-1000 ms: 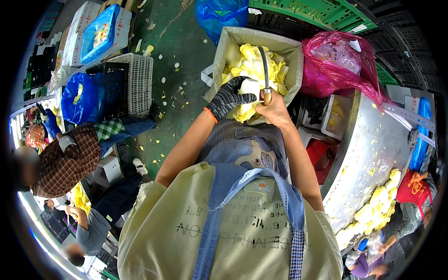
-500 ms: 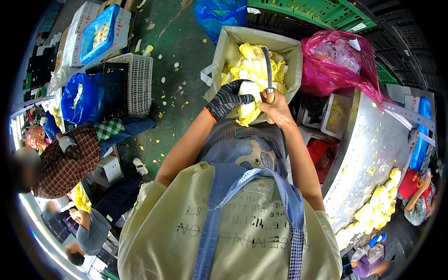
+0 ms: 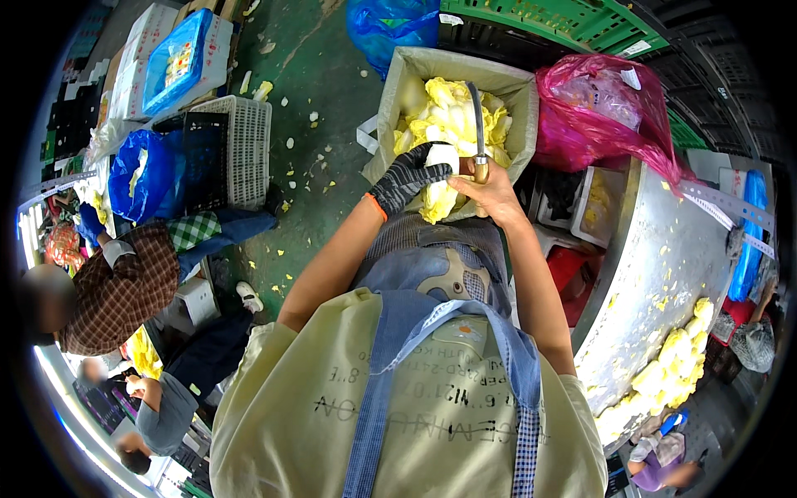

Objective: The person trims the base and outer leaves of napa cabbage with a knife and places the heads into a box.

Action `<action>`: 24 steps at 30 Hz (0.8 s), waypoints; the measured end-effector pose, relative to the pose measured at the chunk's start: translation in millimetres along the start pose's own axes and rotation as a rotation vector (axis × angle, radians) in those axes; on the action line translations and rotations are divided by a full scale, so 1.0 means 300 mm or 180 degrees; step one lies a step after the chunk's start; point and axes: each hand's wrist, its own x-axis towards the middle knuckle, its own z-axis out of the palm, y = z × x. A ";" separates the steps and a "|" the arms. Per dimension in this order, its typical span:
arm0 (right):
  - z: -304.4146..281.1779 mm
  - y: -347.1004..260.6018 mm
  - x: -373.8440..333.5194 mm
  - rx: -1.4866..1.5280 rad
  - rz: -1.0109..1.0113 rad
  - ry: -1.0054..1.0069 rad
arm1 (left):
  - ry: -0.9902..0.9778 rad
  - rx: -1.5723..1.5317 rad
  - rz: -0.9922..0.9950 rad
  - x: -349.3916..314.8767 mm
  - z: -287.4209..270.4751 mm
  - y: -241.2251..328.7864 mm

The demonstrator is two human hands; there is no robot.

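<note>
Cabbage (image 3: 440, 199) fills curled left fingers (image 3: 430, 175); right fingers (image 3: 466, 187) clench a knife (image 3: 479, 120); metal table (image 3: 635, 232) right, littered green floor (image 3: 324, 100) left.

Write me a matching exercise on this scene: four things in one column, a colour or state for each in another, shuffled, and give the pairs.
Things
1. left hand
2. plastic bag right of the pale bin
3. right hand
4. knife

Colours and states
A. bare, gripping a handle
B. with a curved blade
C. gloved, holding a leafy vegetable
D. pink

Pairs: 1-C, 2-D, 3-A, 4-B
</note>
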 end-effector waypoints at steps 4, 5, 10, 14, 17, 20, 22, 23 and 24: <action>-0.012 -0.015 -0.003 0.0207 0.0083 -0.0137 | -0.0149 0.0057 -0.0068 -0.001 -0.005 0.008; -0.014 -0.006 -0.001 0.0211 0.0102 -0.0146 | -0.0195 0.0100 -0.0031 -0.001 -0.007 0.011; -0.013 0.035 0.028 -0.0164 -0.0051 0.0017 | -0.0253 0.0168 -0.0097 -0.002 -0.008 0.030; -0.006 0.022 0.016 0.0874 0.0170 0.0367 | -0.0206 -0.0394 -0.0173 0.004 -0.027 0.007; -0.024 0.012 0.010 0.1130 0.0410 0.0289 | 0.0037 -0.0866 0.0051 0.014 -0.019 -0.028; -0.012 0.051 0.028 0.1261 -0.0172 0.0804 | 0.0892 -0.1356 0.0233 0.052 -0.034 -0.096; -0.012 0.030 0.028 0.1179 -0.0360 0.1096 | 0.1743 -0.2185 0.0005 0.096 -0.073 -0.105; -0.008 0.005 0.021 0.1197 -0.0540 0.1324 | 0.2117 -0.2248 -0.0132 0.100 -0.093 -0.081; -0.003 -0.012 0.017 0.1212 -0.0720 0.1548 | 0.2050 -0.2579 0.0023 0.107 -0.130 -0.079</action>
